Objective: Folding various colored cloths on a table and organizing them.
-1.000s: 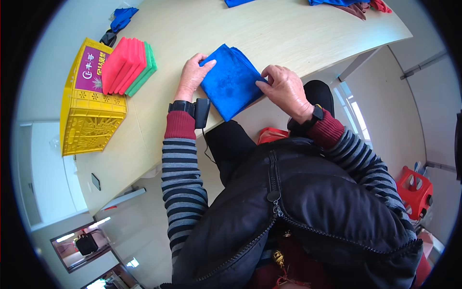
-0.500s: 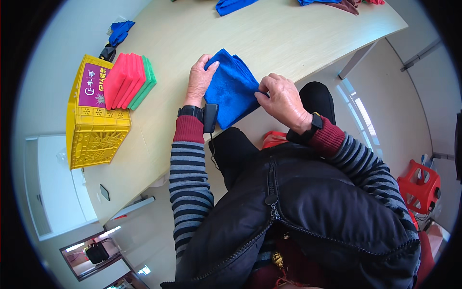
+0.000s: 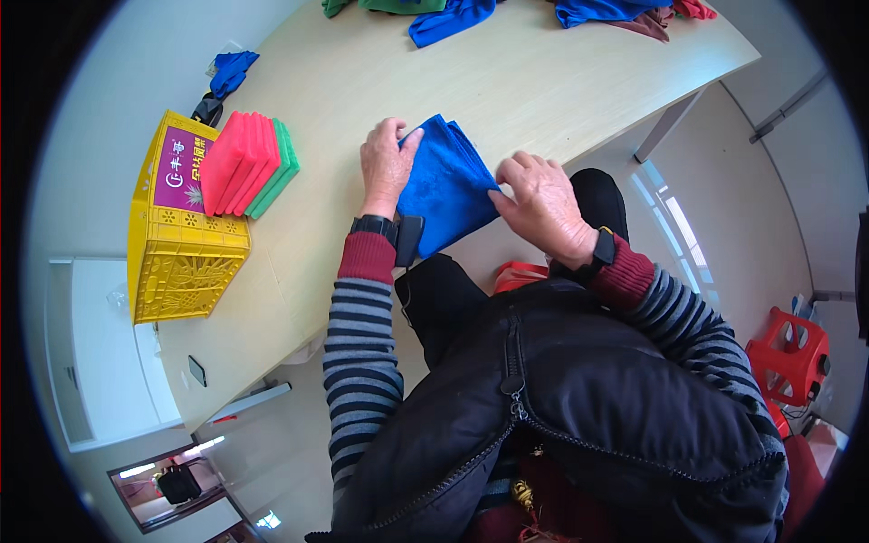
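A folded blue cloth lies at the near edge of the table, its layers showing along the upper right side. My left hand is closed at its left edge, thumb over the cloth and the other fingers bent beside it. At the right corner, my right hand pinches the cloth between thumb and forefinger, with the remaining fingers curled above. To the left, several folded red cloths and green cloths stand in a row against a yellow plastic crate.
Blue cloth, green cloth and other loose cloths lie along the table's far edge. Another crumpled blue cloth is behind the crate. A dark flat phone-like object rests near the table's left end. A red stool stands at right.
The blue cloth and both hands have shifted slightly toward me and to the right. My right hand's fingers have lifted a little at the corner. The view has tilted slightly.
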`<state>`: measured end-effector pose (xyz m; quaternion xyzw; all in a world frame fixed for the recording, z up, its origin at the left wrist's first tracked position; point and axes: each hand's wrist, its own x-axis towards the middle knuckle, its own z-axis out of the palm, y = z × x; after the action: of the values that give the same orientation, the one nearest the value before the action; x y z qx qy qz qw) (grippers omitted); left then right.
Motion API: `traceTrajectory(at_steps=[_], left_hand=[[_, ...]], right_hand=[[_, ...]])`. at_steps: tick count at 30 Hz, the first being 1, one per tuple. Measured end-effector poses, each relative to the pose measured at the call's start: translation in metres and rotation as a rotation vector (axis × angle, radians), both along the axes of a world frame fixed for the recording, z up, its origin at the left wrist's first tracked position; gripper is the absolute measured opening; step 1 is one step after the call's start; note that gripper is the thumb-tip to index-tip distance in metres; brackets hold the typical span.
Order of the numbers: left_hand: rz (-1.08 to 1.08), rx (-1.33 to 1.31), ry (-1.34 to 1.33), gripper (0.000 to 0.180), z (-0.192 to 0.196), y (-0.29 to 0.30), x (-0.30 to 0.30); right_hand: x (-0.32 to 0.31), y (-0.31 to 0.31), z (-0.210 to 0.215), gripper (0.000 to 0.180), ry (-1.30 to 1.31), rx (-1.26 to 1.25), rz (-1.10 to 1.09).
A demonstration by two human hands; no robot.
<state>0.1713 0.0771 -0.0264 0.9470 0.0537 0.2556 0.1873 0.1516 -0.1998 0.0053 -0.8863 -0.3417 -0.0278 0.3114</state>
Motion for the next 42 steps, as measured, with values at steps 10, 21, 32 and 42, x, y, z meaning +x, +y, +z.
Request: traceTrajectory(at_steps=[10,21,32,42], left_hand=[[-0.011,0.076,0.034,0.037,-0.013,-0.046,-0.082],[0.051,0.159,0.215,0.058,-0.003,-0.049,-0.097],[0.068,0.133,0.409,0.063,-0.001,-0.027,-0.069],[-0.086,0.201,0.224,0.066,-0.004,-0.079,-0.116]], right_hand=[[-0.014,0.083,-0.025,0.061,-0.142,0.027,0.229],[0.021,0.070,-0.038,0.066,-0.185,-0.195,0.084],[0.021,0.067,-0.032,0.064,-0.202,-0.227,0.119],[0.054,0.073,-0.043,0.061,-0.264,-0.197,0.113]])
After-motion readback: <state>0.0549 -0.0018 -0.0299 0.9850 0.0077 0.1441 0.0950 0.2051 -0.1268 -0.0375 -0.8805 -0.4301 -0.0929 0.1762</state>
